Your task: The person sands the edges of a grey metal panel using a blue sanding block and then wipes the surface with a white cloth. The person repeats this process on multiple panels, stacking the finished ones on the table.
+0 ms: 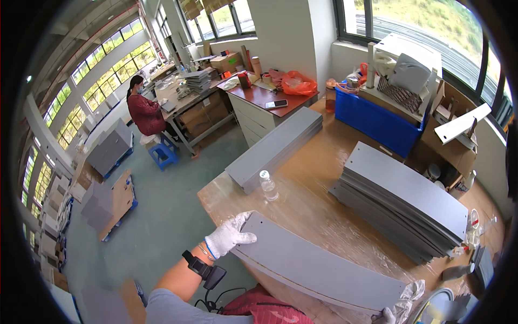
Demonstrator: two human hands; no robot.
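Note:
A long flat grey panel [318, 259] with small holes near its end lies across the table's near edge, spanning both hands. My left hand [229, 236], in a white knitted glove, grips the panel's left end, thumb on top and fingers around the edge. At the opposite end, the gloved fingers of my right hand [384, 316] close on the near corner; most of that hand is cut off by the frame's lower edge. Just beyond the panel stands a small clear bottle with a white cap [268, 186].
Behind the bottle is a stack of grey panels [278, 146], and a taller stack [402, 200] rises to the right. A blue bin [372, 121] sits at the back. Crumpled clear plastic [411, 296] lies near my right hand. A seated co-worker [145, 110] is at another bench.

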